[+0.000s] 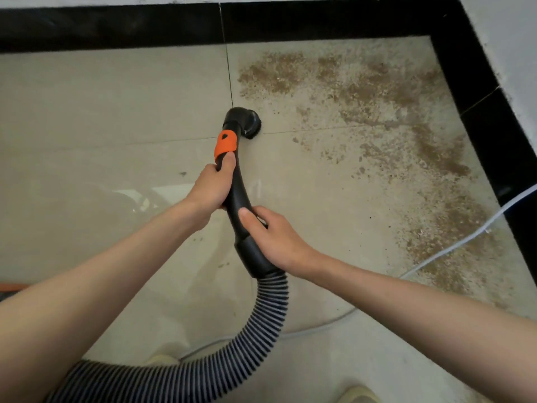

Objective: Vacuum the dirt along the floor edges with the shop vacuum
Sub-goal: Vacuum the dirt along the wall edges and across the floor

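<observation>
vacuum wand (236, 196) in both hands

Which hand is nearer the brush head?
The left hand, gripping the wand just below the orange collar. The right hand grips lower, near the hose.

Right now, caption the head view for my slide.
Both hands, left hand and right hand, grip the vacuum wand, brush nozzle beside corner dirt.
</observation>
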Demonstrator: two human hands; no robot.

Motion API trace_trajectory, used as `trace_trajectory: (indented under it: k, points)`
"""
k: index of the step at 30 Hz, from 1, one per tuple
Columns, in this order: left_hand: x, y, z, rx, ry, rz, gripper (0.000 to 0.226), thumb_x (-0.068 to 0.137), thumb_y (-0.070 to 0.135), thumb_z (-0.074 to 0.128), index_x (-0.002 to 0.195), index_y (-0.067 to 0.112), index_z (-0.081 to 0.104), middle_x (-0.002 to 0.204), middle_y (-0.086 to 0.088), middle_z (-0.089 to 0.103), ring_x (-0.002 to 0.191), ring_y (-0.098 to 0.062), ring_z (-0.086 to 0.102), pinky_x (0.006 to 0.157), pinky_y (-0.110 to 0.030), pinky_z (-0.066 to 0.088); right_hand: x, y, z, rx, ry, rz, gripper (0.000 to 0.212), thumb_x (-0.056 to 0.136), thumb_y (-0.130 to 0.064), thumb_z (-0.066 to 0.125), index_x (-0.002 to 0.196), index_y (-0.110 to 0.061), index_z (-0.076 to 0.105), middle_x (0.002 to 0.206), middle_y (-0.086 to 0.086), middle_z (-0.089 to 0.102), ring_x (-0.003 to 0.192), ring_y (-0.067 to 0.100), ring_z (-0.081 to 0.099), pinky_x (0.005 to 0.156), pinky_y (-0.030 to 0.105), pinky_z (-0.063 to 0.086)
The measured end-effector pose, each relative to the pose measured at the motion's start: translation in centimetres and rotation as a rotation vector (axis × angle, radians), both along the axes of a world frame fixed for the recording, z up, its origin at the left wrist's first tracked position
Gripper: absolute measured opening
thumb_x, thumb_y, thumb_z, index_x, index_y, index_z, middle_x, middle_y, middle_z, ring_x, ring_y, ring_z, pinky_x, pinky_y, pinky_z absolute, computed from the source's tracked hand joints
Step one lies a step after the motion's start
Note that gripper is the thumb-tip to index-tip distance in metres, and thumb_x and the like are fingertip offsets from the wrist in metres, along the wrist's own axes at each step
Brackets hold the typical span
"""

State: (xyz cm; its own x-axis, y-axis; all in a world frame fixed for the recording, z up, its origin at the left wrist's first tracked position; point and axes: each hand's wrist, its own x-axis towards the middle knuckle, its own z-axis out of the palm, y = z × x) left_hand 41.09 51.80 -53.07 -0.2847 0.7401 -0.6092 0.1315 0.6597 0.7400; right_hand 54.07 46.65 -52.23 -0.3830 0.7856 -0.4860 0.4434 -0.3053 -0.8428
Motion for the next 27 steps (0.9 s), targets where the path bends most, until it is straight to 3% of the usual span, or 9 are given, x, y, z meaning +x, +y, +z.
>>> trace_trajectory:
  k: [7, 10, 13, 15, 17, 20, 25, 27]
  points:
    - [-0.8, 6.2, 0.1, 0.053, -0.069, -0.011, 0.04, 0.099, 0.043, 0.036, 0.106, 0.005, 0.048, 0.083, -0.006, 0.054, 0.078, -0.023, 0.055, 0.076, -0.036, 0.049, -1.2, 8.1, -0.2, 0.006, 0.0, -0.004, 0.042, 0.099, -0.042, 0.044, 0.105, -0.005, 0.062, 0.094, 0.007, 0.064, 0.08, 0.016, 0.059, 0.074, 0.027, 0.049]
    - [-1.0, 8.5, -0.1, 0.091, 0.028, -0.005, 0.039, 0.101, 0.04, 0.03, 0.106, 0.005, 0.047, 0.088, -0.008, 0.053, 0.079, -0.022, 0.052, 0.062, -0.029, 0.045, -2.2, 10.0, -0.4, -0.013, 0.024, -0.017, 0.042, 0.099, -0.043, 0.043, 0.112, -0.008, 0.062, 0.102, 0.007, 0.066, 0.084, 0.016, 0.062, 0.077, 0.027, 0.051]
    - [-1.4, 9.9, -1.0, 0.083, 0.132, -0.033, 0.049, 0.1, 0.043, 0.027, 0.114, 0.0, 0.049, 0.101, -0.014, 0.056, 0.087, -0.025, 0.053, 0.07, -0.031, 0.045, -2.7, 10.2, -0.8, -0.024, 0.016, -0.057, 0.037, 0.098, -0.045, 0.045, 0.11, -0.013, 0.059, 0.105, 0.006, 0.065, 0.092, 0.019, 0.062, 0.084, 0.031, 0.05]
    - [-1.8, 10.6, -1.9, 0.068, 0.161, -0.035, 0.056, 0.1, 0.045, 0.027, 0.123, -0.002, 0.047, 0.109, -0.016, 0.057, 0.093, -0.027, 0.054, 0.08, -0.034, 0.045, -2.6, 9.5, -1.6, -0.038, 0.033, -0.078, 0.035, 0.091, -0.047, 0.058, 0.111, -0.018, 0.053, 0.101, -0.003, 0.063, 0.09, 0.014, 0.062, 0.082, 0.028, 0.051]
    - [-2.2, 11.2, -2.4, 0.066, 0.18, -0.028, 0.058, 0.1, 0.046, 0.026, 0.124, -0.002, 0.047, 0.108, -0.015, 0.057, 0.095, -0.028, 0.054, 0.084, -0.034, 0.045, -2.8, 9.0, -2.3, -0.013, 0.054, -0.115, 0.041, 0.082, -0.04, 0.072, 0.111, -0.023, 0.049, 0.089, -0.01, 0.062, 0.074, 0.002, 0.062, 0.07, 0.02, 0.052]
    - [-2.9, 12.6, -2.7, 0.099, 0.162, 0.005, 0.057, 0.1, 0.046, 0.027, 0.123, -0.001, 0.048, 0.113, -0.017, 0.058, 0.1, -0.029, 0.056, 0.089, -0.037, 0.047, -3.5, 9.9, -2.9, 0.069, 0.094, -0.192, 0.039, 0.08, -0.031, 0.074, 0.109, -0.027, 0.05, 0.08, -0.011, 0.061, 0.054, -0.005, 0.056, 0.054, 0.014, 0.048]
    - [-3.9, 14.9, -2.7, 0.116, 0.051, 0.048, 0.053, 0.099, 0.047, 0.032, 0.124, 0.002, 0.046, 0.113, -0.015, 0.058, 0.101, -0.029, 0.058, 0.088, -0.037, 0.049, -4.1, 13.0, -2.9, 0.12, 0.126, -0.194, 0.033, 0.081, -0.029, 0.074, 0.109, -0.021, 0.058, 0.078, -0.011, 0.06, 0.054, -0.004, 0.056, 0.053, 0.013, 0.047]
    - [-4.0, 15.5, -2.8, 0.132, 0.026, 0.057, 0.052, 0.099, 0.045, 0.035, 0.125, 0.002, 0.045, 0.111, -0.014, 0.058, 0.098, -0.027, 0.058, 0.085, -0.035, 0.049, -4.3, 14.2, -3.0, 0.119, 0.132, -0.189, 0.031, 0.081, -0.029, 0.075, 0.106, -0.021, 0.059, 0.079, -0.009, 0.061, 0.06, 0.001, 0.058, 0.06, 0.021, 0.054]
